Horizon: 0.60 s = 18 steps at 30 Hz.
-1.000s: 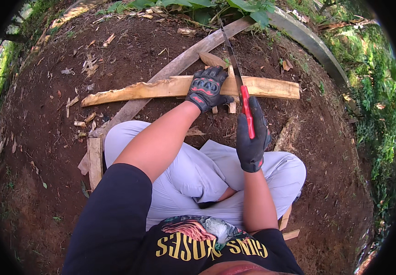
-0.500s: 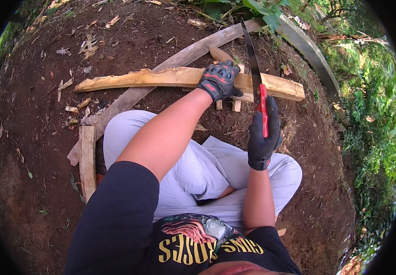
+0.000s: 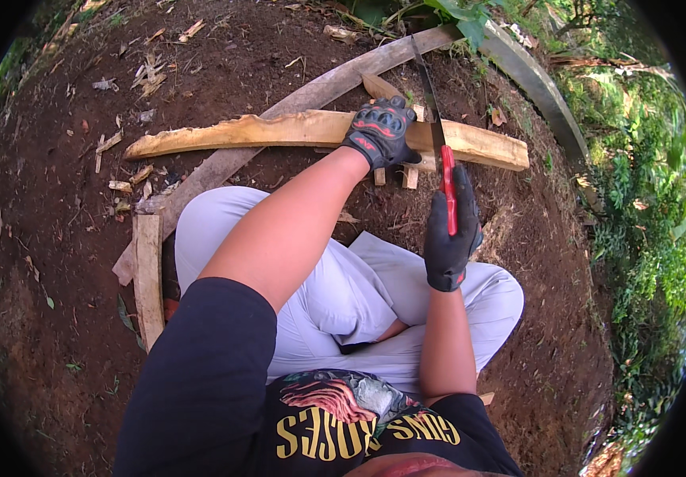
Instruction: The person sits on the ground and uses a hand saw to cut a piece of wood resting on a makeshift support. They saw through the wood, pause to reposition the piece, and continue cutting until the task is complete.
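Saw [image 3: 438,135] and right hand [image 3: 446,250] have slid a little to the left since half a second ago, while the plank [image 3: 279,131] lies nearly where it was, under the left hand [image 3: 381,131]. Sawing across the plank seems to be the step in hand, though whether the teeth bite into the wood cannot be told from above. Another stroke would call for firm pressure from the left hand, its thumb well away from the blade, and a straight push or pull in line with the saw. That right hand is closed around the red handle [image 3: 449,183], thumb on the left and fingers on the right; the left hand clasps the plank from above, fingers toward its far edge and thumb spread toward the saw. Ahead of the crossed legs [image 3: 327,294], the plank lies over the slanting grey board [image 3: 327,83] and small wood pieces [image 3: 410,176] that stick out on its near side. Its long axis runs left to right across the person, the tapered, rough end left and the squarer end right. Saw and plank cross steeply: the blade points away from the person, tip leaning left, close to the plank's right end.
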### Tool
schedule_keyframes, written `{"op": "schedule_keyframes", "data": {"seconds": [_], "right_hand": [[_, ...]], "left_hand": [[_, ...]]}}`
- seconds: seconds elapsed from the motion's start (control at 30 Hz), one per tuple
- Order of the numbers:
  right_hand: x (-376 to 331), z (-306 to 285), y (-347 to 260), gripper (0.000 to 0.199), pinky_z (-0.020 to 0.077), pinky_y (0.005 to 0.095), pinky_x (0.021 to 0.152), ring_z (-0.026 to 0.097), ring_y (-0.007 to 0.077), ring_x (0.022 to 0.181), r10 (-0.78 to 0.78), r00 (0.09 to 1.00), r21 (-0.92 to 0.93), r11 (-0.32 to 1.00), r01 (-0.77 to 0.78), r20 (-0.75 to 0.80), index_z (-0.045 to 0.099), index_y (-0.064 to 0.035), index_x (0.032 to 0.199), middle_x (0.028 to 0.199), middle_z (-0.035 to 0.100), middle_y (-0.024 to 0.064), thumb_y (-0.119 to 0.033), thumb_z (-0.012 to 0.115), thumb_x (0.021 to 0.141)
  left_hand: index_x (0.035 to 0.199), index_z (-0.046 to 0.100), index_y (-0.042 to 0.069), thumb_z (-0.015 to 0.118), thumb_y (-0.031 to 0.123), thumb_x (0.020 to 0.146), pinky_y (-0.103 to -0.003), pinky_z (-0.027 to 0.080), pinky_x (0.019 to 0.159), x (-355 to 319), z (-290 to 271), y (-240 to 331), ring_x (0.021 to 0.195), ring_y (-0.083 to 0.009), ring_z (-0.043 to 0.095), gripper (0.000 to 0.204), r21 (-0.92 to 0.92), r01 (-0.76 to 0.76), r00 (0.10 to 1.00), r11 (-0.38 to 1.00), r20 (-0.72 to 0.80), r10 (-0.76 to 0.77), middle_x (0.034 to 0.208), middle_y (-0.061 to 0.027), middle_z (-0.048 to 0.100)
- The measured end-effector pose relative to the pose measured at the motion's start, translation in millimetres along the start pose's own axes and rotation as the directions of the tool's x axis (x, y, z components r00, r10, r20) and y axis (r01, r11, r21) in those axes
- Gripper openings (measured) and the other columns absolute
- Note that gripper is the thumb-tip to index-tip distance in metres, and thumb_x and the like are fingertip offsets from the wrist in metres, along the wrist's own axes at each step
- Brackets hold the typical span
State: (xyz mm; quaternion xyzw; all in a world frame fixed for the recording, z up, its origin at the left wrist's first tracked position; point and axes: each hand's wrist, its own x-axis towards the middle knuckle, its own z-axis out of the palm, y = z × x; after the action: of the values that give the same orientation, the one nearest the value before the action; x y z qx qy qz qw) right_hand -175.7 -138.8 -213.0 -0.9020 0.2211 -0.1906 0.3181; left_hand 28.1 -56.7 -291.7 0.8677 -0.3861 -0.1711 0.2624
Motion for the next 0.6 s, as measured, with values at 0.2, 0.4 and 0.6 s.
{"op": "schedule_keyframes", "data": {"seconds": [0.2, 0.4, 0.6], "right_hand": [[-8.8, 2.2, 0.0, 0.051, 0.0546, 0.0452, 0.110, 0.069, 0.0395, 0.133, -0.008, 1.000, -0.036, 0.999, 0.007, -0.023, 0.061, -0.0005, 0.153, 0.147, 0.068, 0.0259, -0.009, 0.067, 0.104], [-22.6, 2.6, 1.1, 0.057, 0.0552, 0.0472, 0.109, 0.068, 0.0414, 0.133, 0.026, 0.999, -0.058, 0.998, -0.024, 0.038, 0.054, -0.0018, 0.159, 0.151, 0.065, 0.0262, -0.012, 0.067, 0.104], [-29.5, 17.6, -9.7, 0.060, 0.0590, 0.0497, 0.101, 0.071, 0.0434, 0.128, 0.064, 0.990, -0.104, 0.993, -0.051, 0.126, 0.052, -0.0039, 0.161, 0.146, 0.067, 0.0276, -0.015, 0.067, 0.103]], "left_hand": [[0.130, 0.074, 0.009, 0.092, 0.055, 0.073, -0.052, 0.053, 0.111, -0.5, 0.8, -2.0, 0.129, -0.0385, 0.065, 0.075, -0.013, 0.011, 1.000, 1.000, -0.002, -0.011, 0.134, -0.0186, 0.066], [0.130, 0.074, 0.009, 0.092, 0.054, 0.074, -0.052, 0.053, 0.110, -0.5, 3.3, 0.0, 0.128, -0.0383, 0.065, 0.074, -0.009, -0.007, 1.000, 1.000, -0.009, 0.007, 0.132, -0.0185, 0.067], [0.124, 0.073, 0.007, 0.088, 0.055, 0.079, -0.052, 0.055, 0.106, 2.4, 4.6, -4.8, 0.122, -0.0398, 0.068, 0.067, 0.036, -0.057, 0.997, 0.998, -0.049, 0.058, 0.128, -0.0206, 0.067]]}}
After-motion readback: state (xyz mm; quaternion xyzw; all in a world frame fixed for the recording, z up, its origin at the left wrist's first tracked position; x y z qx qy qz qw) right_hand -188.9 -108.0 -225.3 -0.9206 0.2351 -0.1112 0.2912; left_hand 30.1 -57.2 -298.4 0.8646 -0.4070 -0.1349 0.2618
